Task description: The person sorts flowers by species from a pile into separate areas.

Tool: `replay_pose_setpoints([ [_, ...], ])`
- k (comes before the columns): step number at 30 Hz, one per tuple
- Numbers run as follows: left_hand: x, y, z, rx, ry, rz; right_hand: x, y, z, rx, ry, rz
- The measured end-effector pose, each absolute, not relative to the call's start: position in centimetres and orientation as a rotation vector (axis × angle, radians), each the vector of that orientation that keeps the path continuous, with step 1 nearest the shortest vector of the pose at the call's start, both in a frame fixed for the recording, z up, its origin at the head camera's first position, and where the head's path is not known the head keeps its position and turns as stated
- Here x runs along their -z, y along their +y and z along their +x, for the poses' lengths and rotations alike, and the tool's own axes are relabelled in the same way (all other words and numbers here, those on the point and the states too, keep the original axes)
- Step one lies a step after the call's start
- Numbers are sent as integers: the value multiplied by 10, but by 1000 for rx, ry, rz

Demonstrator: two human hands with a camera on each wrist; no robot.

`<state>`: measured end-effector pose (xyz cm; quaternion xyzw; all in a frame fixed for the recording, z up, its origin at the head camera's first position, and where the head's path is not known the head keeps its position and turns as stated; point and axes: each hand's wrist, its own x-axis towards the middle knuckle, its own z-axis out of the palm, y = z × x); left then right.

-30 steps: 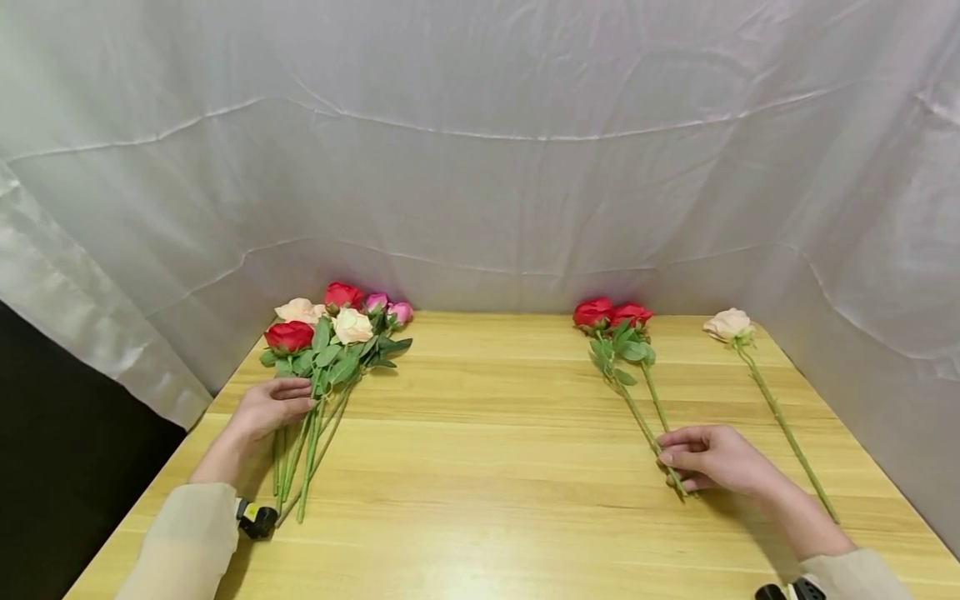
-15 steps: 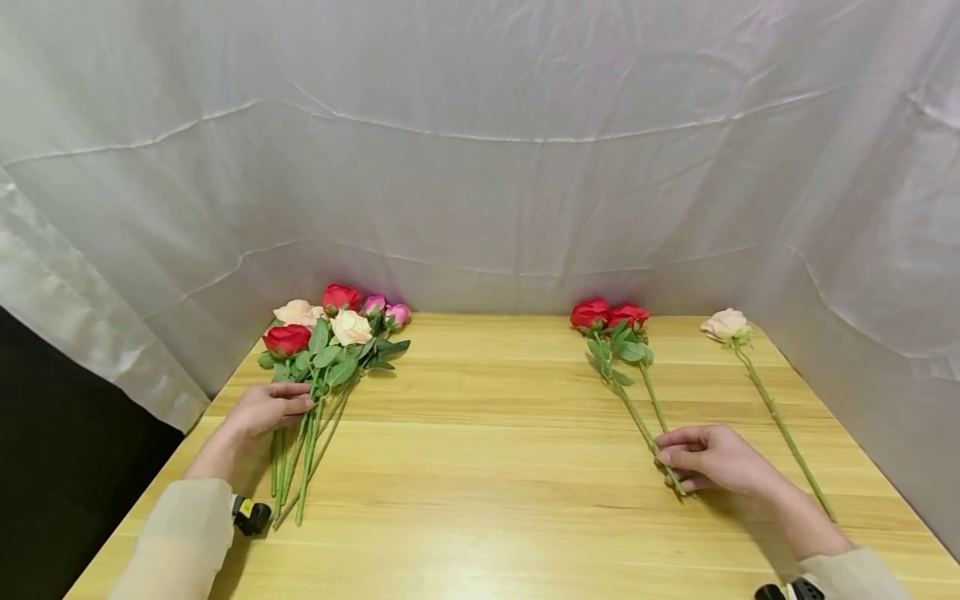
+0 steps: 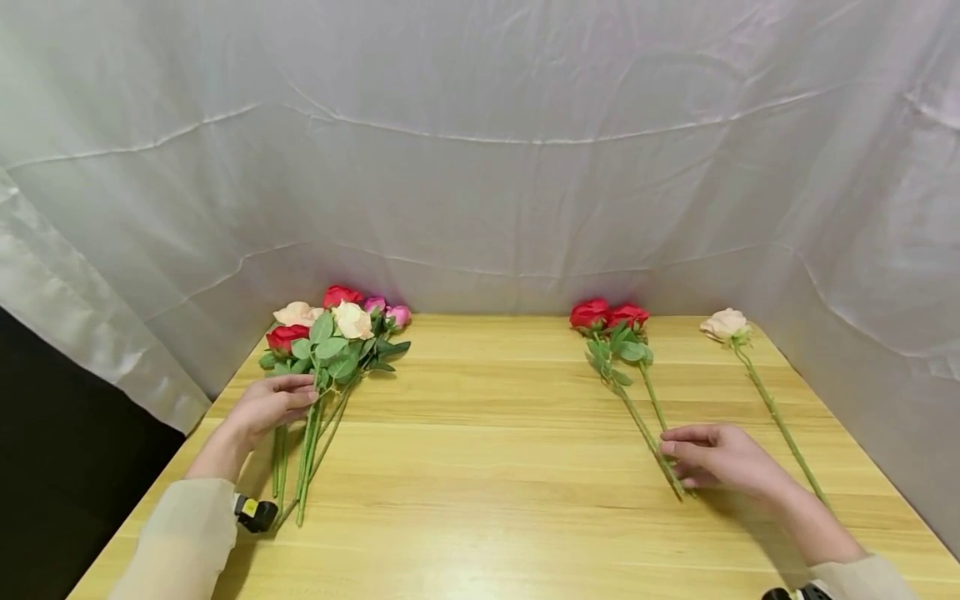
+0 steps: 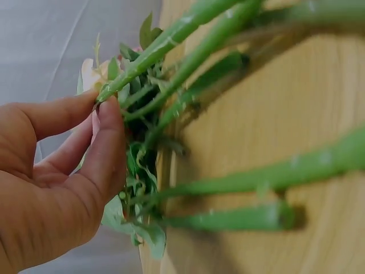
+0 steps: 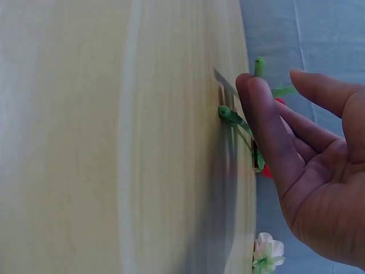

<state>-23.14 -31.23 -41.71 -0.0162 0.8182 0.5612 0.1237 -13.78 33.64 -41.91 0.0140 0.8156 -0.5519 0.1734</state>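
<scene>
At the left, several artificial roses lie in a bunch: a red rose (image 3: 288, 337), a cream rose (image 3: 352, 321) and others. My left hand (image 3: 266, 404) pinches a green stem (image 4: 142, 63) between thumb and fingertips, seen close up in the left wrist view; it appears to be the cream rose's. Other stems lie beneath it on the table. On the right, two red roses (image 3: 609, 315) lie with stems toward me. My right hand (image 3: 712, 457) is beside their stem ends. In the right wrist view its thumb stands apart from the straight fingers (image 5: 268, 125), gripping nothing.
A pale pink rose (image 3: 726, 324) lies alone near the table's right edge. Pink buds (image 3: 397, 315) lie at the back of the left bunch. Grey cloth (image 3: 480, 192) hangs behind the wooden table (image 3: 480, 450).
My left hand has lifted the cream rose slightly, so its bloom and leaves now cover part of the front red rose. My right hand's thumb and fingers have loosened from the red roses' stems.
</scene>
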Motion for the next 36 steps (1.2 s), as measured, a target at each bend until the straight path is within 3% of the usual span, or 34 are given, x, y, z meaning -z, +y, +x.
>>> replay_pose_setpoints([
  [10, 411, -286, -232, -1926, 2219, -99, 412, 331, -137, 1760, 2498, -76],
  [19, 405, -242, -233, -2179, 2033, -81, 415, 295, -142, 2386, 2315, -185],
  [26, 402, -202, -235, -2280, 1912, 21, 415, 257, -146, 2469, 2274, -80],
  [36, 400, -142, -239, -2258, 1826, 151, 423, 212, -154, 2421, 2211, -160],
])
